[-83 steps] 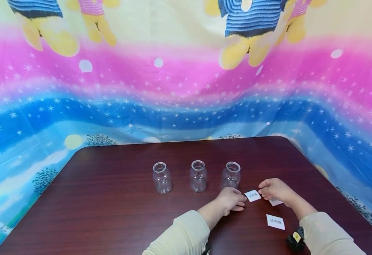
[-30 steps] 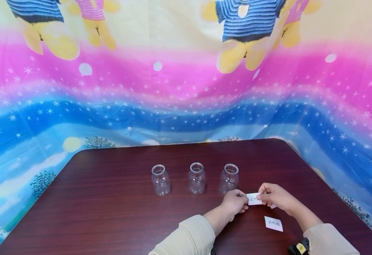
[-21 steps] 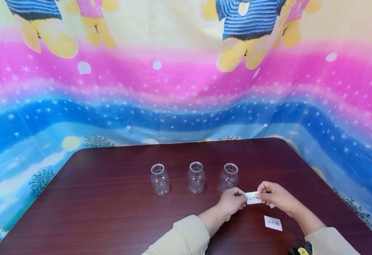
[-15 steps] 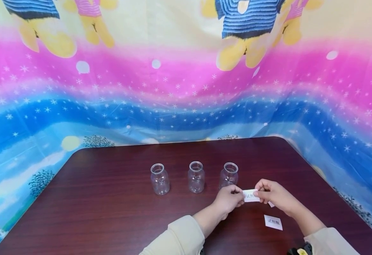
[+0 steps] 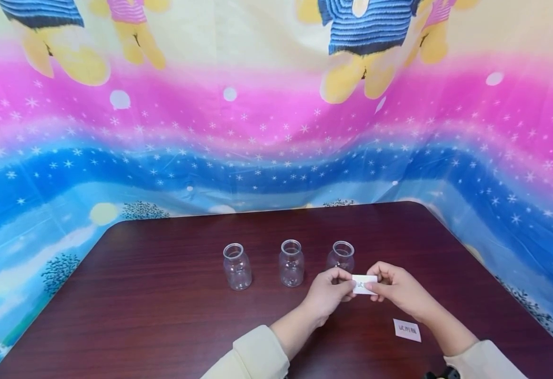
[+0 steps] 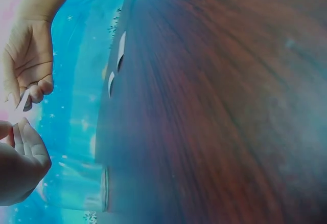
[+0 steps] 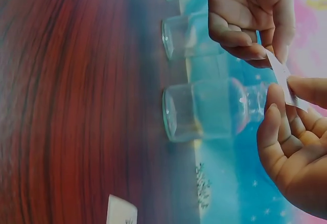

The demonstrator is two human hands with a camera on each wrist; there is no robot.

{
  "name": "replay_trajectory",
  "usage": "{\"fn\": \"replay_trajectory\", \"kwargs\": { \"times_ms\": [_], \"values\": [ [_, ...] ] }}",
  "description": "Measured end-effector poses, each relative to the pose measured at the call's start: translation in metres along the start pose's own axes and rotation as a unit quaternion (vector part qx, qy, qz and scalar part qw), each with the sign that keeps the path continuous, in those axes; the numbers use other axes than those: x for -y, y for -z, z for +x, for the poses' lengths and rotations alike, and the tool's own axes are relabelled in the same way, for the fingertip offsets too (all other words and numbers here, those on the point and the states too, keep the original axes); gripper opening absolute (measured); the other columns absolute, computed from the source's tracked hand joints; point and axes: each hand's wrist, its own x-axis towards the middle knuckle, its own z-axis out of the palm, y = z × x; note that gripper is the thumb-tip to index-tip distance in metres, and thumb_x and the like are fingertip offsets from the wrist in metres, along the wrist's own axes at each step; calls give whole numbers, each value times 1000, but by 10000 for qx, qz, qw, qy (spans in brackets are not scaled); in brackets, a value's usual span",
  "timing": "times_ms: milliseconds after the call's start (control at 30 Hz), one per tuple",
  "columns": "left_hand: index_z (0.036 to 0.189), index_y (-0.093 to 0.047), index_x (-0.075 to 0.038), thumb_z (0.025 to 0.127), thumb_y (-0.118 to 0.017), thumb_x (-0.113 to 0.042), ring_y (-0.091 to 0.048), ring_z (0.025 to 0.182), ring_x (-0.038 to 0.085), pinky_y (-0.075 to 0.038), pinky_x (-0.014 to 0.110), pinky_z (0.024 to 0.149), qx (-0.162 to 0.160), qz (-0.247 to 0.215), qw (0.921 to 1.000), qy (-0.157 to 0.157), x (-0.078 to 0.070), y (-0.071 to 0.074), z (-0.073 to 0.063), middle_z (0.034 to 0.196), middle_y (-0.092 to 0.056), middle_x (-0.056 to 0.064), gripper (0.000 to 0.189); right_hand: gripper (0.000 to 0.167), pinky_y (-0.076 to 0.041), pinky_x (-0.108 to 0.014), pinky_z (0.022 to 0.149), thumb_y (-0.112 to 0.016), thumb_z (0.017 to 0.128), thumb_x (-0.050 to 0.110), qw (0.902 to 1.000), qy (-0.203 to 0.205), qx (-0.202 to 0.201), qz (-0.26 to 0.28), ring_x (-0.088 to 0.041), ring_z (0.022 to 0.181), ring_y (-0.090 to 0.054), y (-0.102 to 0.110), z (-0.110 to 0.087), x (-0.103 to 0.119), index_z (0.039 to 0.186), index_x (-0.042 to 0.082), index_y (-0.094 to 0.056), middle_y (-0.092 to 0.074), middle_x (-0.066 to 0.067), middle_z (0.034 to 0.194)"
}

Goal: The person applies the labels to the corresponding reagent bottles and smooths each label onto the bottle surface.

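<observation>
Both hands hold one small white paper label [image 5: 364,284] with printed characters. My left hand [image 5: 327,292] pinches its left end between thumb and fingers, and my right hand [image 5: 396,289] pinches the right end. In the right wrist view the label [image 7: 281,78] is raised off the table, slanting between the fingertips. Just behind it stands the right-hand clear glass jar [image 5: 341,258], its lower part covered by the hands in the head view.
A middle jar [image 5: 291,269] and a left jar [image 5: 238,272] complete the upright, lidless row on the dark wood table [image 5: 162,316]. One loose label [image 5: 407,330] lies near the right forearm. The left wrist view shows a second label [image 6: 111,83] on the tabletop. A patterned curtain [image 5: 276,131] surrounds the table.
Earlier the label lay on the table between the two hands. Both hands took its ends, lifted it and brought it left toward the right-hand jar. The jars stayed put.
</observation>
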Motion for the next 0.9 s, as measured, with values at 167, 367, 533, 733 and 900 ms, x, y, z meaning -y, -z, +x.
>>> {"fn": "replay_trajectory", "kwargs": {
  "times_ms": [167,367,533,733,900],
  "values": [
    [84,-55,7,77,-57,0,-53,56,8,-48,22,58,233,-244,9994,7,-5,9,-5,63,-52,1,10,17,-48,-34,54,-55,83,7,9992,268,-80,281,-16,61,-54,-7,-1,9,91,-7,-49,-50,-10,76],
    [86,-53,10,77,-55,2,-55,58,9,-48,23,59,555,-410,9976,-11,-16,19,-14,65,-54,4,12,15,-47,-29,52,-53,83,1,9951,719,-205,654,-16,59,-54,-15,-1,17,95,-7,-48,-52,-9,73],
    [88,-53,13,80,-52,0,-56,58,11,-48,24,59,755,-423,9962,31,-23,28,-19,66,-55,5,15,16,-48,-31,53,-54,82,1,9940,806,-278,692,-16,58,-54,-20,-1,23,96,-5,-48,-53,-8,71],
    [89,-52,14,82,-50,-1,-55,58,11,-48,25,60,979,-308,9946,127,-26,37,-23,67,-56,6,17,19,-48,-31,54,-54,83,3,9950,757,-29,647,-15,58,-52,-24,-3,29,99,-4,-48,-51,-9,73],
    [90,-52,14,82,-50,-1,-55,59,11,-49,26,61,1113,-235,9934,168,-29,42,-29,68,-56,6,17,17,-48,-32,55,-53,83,2,9938,821,214,722,-14,60,-53,-26,-4,29,98,-4,-48,-52,-9,75]
  ]
}}
